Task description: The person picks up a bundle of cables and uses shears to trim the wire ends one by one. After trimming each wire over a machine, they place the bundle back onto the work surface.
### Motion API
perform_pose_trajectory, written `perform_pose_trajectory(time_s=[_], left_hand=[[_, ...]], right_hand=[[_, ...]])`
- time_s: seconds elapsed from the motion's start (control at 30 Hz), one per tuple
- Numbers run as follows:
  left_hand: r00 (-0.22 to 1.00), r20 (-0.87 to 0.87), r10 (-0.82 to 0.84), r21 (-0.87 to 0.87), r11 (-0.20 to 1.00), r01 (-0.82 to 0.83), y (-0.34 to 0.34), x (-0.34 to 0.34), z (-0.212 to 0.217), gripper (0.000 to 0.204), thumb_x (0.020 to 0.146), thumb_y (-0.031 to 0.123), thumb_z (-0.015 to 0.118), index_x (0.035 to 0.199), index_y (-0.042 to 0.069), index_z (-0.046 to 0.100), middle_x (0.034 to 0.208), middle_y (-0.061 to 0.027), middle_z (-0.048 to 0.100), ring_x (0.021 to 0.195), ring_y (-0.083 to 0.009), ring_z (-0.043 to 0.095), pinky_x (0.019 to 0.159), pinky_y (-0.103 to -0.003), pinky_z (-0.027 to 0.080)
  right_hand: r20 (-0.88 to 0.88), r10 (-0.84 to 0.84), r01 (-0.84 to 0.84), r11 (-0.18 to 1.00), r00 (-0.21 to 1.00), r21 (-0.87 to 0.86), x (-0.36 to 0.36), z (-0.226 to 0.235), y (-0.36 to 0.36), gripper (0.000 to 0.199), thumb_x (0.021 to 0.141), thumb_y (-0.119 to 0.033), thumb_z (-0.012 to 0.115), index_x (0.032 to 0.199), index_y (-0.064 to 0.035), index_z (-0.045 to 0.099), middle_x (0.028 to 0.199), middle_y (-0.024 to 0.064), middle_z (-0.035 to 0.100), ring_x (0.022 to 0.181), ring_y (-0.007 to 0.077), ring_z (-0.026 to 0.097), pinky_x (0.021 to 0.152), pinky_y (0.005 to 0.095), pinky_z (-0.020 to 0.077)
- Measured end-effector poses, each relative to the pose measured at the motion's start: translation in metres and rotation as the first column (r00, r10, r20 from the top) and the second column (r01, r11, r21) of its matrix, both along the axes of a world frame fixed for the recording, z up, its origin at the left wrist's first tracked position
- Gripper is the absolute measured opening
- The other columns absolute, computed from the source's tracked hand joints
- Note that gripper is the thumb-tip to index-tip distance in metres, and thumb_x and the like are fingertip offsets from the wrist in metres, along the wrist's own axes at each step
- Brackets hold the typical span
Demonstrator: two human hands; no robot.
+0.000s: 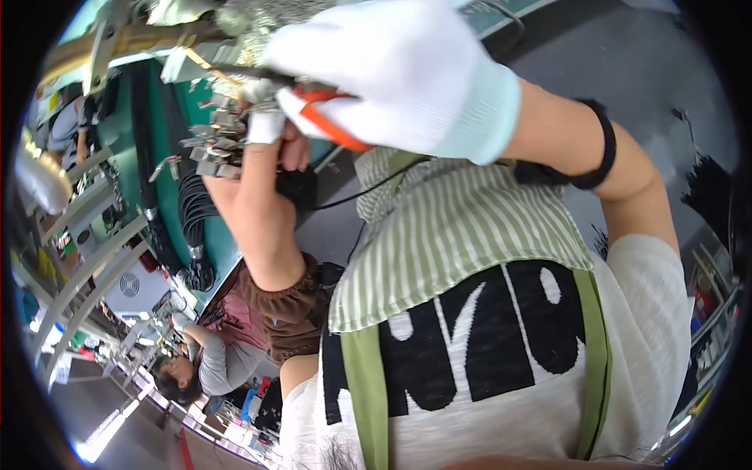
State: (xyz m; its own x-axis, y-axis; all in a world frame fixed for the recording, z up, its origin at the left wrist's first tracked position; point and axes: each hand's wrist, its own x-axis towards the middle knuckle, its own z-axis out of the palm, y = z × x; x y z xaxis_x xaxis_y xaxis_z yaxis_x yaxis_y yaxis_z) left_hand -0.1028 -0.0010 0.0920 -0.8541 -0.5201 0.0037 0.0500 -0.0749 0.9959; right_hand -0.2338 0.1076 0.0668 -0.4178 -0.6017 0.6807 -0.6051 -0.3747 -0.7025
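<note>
My right hand, in a white knit glove with a pale blue cuff, is closed round a hand tool with orange-red handles. The tool's dark, narrow metal end points left; whether it is pliers or snips cannot be made out. Just below and left of it, my left hand has its fingers curled, with a white cover on one finger. What those fingers pinch is hidden behind the glove. Beside the left hand lies a cluster of silver metal cable connectors. A thin yellowish strip shows near the tool's tip.
Bundled black cables lie on the green work table. White curved rack bars stand along the left. A thin black cord runs near my striped apron. Another person sits farther off at lower left, and one more at far left.
</note>
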Motion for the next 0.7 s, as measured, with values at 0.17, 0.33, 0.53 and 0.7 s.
perform_pose_trajectory(time_s=[0.17, 0.33, 0.53, 0.7], left_hand=[[0.997, 0.013, 0.081, 0.052, 0.995, -0.082, -0.001, 0.011, -0.007, 0.017, 0.085, -0.005, 0.059, 0.102, -0.002, 0.055, 0.074, -0.0024, 0.055, 0.057, -0.0067, 0.048, 0.049, -0.021, 0.036], [0.994, 0.081, 0.071, -0.169, 0.984, -0.057, -0.005, 0.015, -0.016, 0.018, 0.084, -0.005, 0.06, 0.1, -0.003, 0.055, 0.077, -0.0007, 0.056, 0.061, -0.0048, 0.05, 0.052, -0.02, 0.039], [0.994, -0.066, 0.093, -0.347, 0.931, -0.11, 0.007, 0.01, -0.015, 0.016, 0.082, -0.005, 0.062, 0.097, -0.001, 0.057, 0.083, 0.0004, 0.059, 0.068, -0.0049, 0.055, 0.059, -0.02, 0.045], [0.877, 0.292, -0.381, -0.698, 0.542, 0.468, 0.008, 0.034, -0.031, 0.02, 0.079, -0.006, 0.064, 0.097, 0.0, 0.059, 0.085, -0.0009, 0.06, 0.073, -0.0058, 0.057, 0.064, -0.021, 0.047]], right_hand=[[-0.348, -0.425, 0.447, 0.894, 0.836, -0.02, 0.022, -0.017, 0.01, 0.013, 0.084, -0.017, 0.062, 0.082, -0.0048, 0.059, 0.061, 0.0073, 0.056, 0.049, 0.0186, 0.055, 0.047, 0.029, 0.0434], [-0.496, -0.23, 0.439, 0.824, 0.838, 0.359, 0.033, -0.014, 0.024, 0.016, 0.076, -0.014, 0.068, 0.091, -0.0088, 0.063, 0.066, 0.0073, 0.056, 0.052, 0.021, 0.056, 0.05, 0.0285, 0.0461], [-0.163, -0.145, 0.202, 0.884, 0.976, 0.421, 0.029, -0.009, 0.028, 0.022, 0.075, -0.014, 0.068, 0.096, -0.0079, 0.063, 0.07, 0.009, 0.058, 0.058, 0.0236, 0.059, 0.054, 0.0314, 0.0474], [0.118, -0.37, 0.331, 0.908, 0.922, 0.258, 0.013, 0.019, 0.027, 0.015, 0.084, -0.017, 0.063, 0.081, -0.004, 0.057, 0.062, 0.01, 0.056, 0.056, 0.0206, 0.059, 0.052, 0.0326, 0.0446]])
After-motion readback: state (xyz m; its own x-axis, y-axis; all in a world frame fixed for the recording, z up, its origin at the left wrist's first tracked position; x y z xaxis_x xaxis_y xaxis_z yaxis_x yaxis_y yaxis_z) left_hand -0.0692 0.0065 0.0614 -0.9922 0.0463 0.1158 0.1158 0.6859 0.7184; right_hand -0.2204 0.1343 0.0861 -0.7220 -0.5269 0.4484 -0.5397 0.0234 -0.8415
